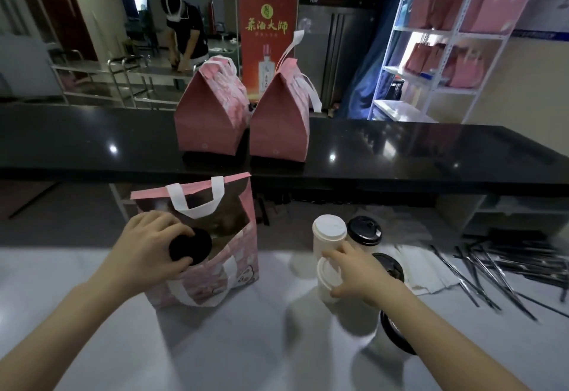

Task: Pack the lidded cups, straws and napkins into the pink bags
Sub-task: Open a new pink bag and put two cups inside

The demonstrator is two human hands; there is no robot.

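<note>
Left grip: left hand clenched over black cup from above, fingers curled round the lid rim.
Black cup: at the mouth of open bag, lid above the bag's near edge; cup body hidden by hand and bag wall.
Open bag: pink, upright on white table, at 9 o'clock of the right hand; one white handle loop up at the far wall, one hanging down the near wall.
Right grip: right hand grasping white cup at the lid, thumb on the near side, fingers on the far side; this area is motion-blurred.
Second white cup: upright, just at 12 o'clock of the held one; cannot tell if they touch.
Far black cup: at 3 o'clock of the second white cup, close beside it.
Mid black cup: behind the right hand's knuckles, mostly hidden.
Near black cup: at 5 o'clock of the right hand, under the forearm, blurred.
Napkins: white pile at 3 o'clock of the right hand.
Straws: dark, loose heap at 3 o'clock past the napkins.
Closed bags: left bag and right bag, side by side on black counter, at 12 o'clock of the open bag, tops folded shut.
Background: shelf holding pink bags at 1 o'clock of the frame.
</note>
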